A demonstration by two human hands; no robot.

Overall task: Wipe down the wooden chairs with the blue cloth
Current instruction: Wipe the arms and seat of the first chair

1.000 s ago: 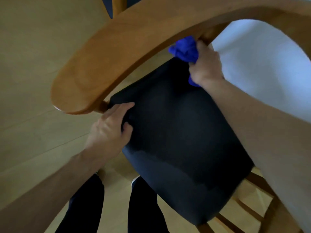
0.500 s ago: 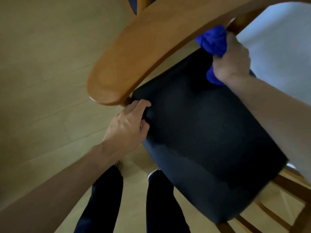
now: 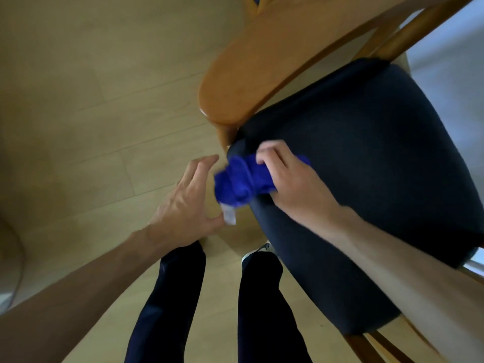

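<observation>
Pale wood-plank floor, seen from above; white surface at upper right.

Wooden chair: honey-coloured curved backrest rail across top of view, rounded end toward centre; slim post under that end; spindles at upper right; lower rails visible at bottom right.

Dark seat cushion: navy-black, padded, filling right half of view.

Blue cloth: bright blue, bunched, lying on near-left corner of seat cushion and hanging past its edge; small white tag dangling at lower end.

Right hand: fingers curled over top of cloth, clenched on it, pressing it against cushion corner; forearm running in from lower right.

Left hand: fingers straight and spread, released, holding nothing; just left of cloth, thumb tip next to white tag, contact not discernible through blur.

Legs: two, in dark trousers, at bottom centre; light shoe tip beside cushion edge.
</observation>
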